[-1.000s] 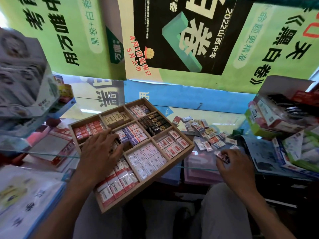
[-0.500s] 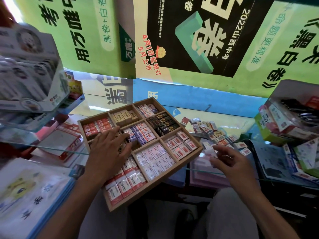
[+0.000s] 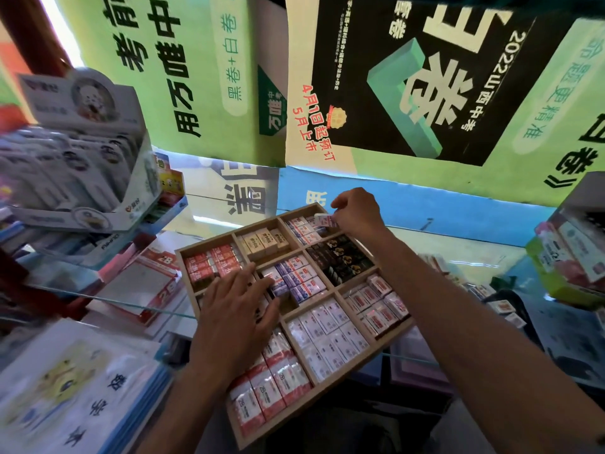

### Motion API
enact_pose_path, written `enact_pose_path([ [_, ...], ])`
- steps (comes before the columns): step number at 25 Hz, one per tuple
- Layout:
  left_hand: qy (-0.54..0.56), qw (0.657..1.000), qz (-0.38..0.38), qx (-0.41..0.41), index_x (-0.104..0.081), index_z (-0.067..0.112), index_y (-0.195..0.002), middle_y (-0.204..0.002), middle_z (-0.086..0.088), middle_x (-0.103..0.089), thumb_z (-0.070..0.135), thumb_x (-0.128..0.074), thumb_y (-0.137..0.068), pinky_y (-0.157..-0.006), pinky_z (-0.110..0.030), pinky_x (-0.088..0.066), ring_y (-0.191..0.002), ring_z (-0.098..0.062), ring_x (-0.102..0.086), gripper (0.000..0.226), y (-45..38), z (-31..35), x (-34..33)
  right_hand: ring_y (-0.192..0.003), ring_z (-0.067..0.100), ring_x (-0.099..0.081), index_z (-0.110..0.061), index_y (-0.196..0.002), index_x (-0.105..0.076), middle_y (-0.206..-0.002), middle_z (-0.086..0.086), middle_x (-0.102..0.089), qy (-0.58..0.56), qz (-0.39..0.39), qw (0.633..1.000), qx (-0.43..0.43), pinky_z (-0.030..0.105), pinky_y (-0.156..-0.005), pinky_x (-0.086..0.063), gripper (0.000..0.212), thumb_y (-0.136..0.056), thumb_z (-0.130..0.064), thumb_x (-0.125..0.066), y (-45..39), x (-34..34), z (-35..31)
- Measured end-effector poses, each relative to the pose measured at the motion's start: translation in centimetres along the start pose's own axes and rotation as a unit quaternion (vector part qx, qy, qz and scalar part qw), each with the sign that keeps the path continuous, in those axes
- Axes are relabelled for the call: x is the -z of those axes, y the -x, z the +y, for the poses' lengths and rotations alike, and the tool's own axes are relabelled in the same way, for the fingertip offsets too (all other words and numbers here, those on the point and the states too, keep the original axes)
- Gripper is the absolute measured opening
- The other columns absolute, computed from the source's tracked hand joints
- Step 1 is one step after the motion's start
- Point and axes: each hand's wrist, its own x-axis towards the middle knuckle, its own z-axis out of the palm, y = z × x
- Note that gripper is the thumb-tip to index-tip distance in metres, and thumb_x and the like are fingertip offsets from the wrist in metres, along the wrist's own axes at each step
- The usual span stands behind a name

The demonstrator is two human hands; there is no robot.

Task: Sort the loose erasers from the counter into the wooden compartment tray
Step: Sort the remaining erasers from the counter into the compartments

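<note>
The wooden compartment tray (image 3: 361,358) lies on the glass counter, its compartments filled with wrapped erasers sorted by kind. My right hand (image 3: 355,213) reaches over the tray's far right compartment and pinches a small white eraser (image 3: 322,220) with red and blue print just above the erasers lying there. My left hand (image 3: 237,306) rests flat with spread fingers on the tray's left middle compartment, fingertips touching the blue-and-white erasers (image 3: 296,280). A few loose erasers (image 3: 502,306) lie on the counter to the right, mostly hidden by my right forearm.
A grey display box (image 3: 78,165) of stationery stands at the left. Booklets (image 3: 75,388) lie at the near left. A green carton (image 3: 563,257) of boxed goods sits at the right. Posters hang behind the counter.
My right hand has carried an eraser from the loose pile at the right over to the tray's far right compartment. My left hand has stayed on the tray.
</note>
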Motion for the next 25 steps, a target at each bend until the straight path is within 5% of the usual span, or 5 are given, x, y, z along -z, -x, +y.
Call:
enact_pose_path([
  [2, -0.003, 1.0, 0.001, 0.001, -0.054, 0.033, -0.134, -0.152, 0.001, -0.039, 0.066, -0.018, -0.088, -0.118, -0.046, -0.021, -0.141, -0.02, -0.032, 0.067, 0.0, 0.0, 0.0, -0.097, 0.023, -0.064, -0.012, -0.093, -0.073, -0.099, 0.006, -0.07, 0.037, 0.021, 0.999, -0.004, 0.026, -0.075, -0.045, 0.013, -0.082, -0.006, -0.07, -1.1, -1.6, 0.0],
  [5, -0.004, 1.0, 0.003, 0.001, -0.054, 0.034, -0.133, -0.152, 0.002, -0.039, 0.065, -0.019, -0.089, -0.118, -0.046, -0.021, -0.141, -0.019, -0.032, 0.065, 0.0, -0.2, -0.2, -0.093, 0.024, -0.063, -0.02, -0.084, -0.072, -0.089, 0.001, -0.07, 0.119, 0.044, 0.991, 0.04, 0.035, -0.082, -0.047, 0.002, -0.084, -0.021, -0.071, -1.6, -3.3, 0.3],
  [12, -0.004, 1.0, 0.007, 0.002, -0.056, 0.033, -0.132, -0.151, 0.0, -0.041, 0.064, -0.021, -0.089, -0.118, -0.048, -0.022, -0.14, -0.022, -0.034, 0.064, -0.1, -0.3, -0.3, -0.108, 0.032, -0.048, -0.012, -0.104, -0.071, -0.108, 0.007, -0.061, 0.386, 0.069, 0.898, 0.201, 0.043, -0.086, -0.038, 0.023, -0.095, -0.02, -0.052, -1.5, -3.7, 0.7],
  [18, -0.007, 1.0, 0.009, 0.001, -0.057, 0.03, -0.131, -0.15, -0.002, -0.043, 0.064, -0.022, -0.089, -0.116, -0.047, -0.022, -0.139, -0.023, -0.036, 0.064, -0.1, -0.3, -0.3, -0.108, 0.027, -0.047, -0.027, -0.104, -0.072, -0.107, 0.001, -0.067, 0.282, -0.04, 0.931, 0.229, 0.038, -0.083, -0.034, 0.024, -0.095, -0.032, -0.05, -0.9, -3.1, 0.9],
  [25, -0.007, 1.0, 0.008, -0.001, -0.057, 0.03, -0.131, -0.149, -0.001, -0.044, 0.063, -0.024, -0.09, -0.116, -0.047, -0.022, -0.138, -0.023, -0.037, 0.062, -0.1, -0.1, -0.2, -0.109, 0.03, -0.047, -0.032, -0.117, -0.068, -0.113, 0.01, -0.059, 0.224, -0.056, 0.961, 0.152, 0.038, -0.092, -0.034, 0.037, -0.091, -0.015, -0.047, -0.8, -2.8, 0.9],
])
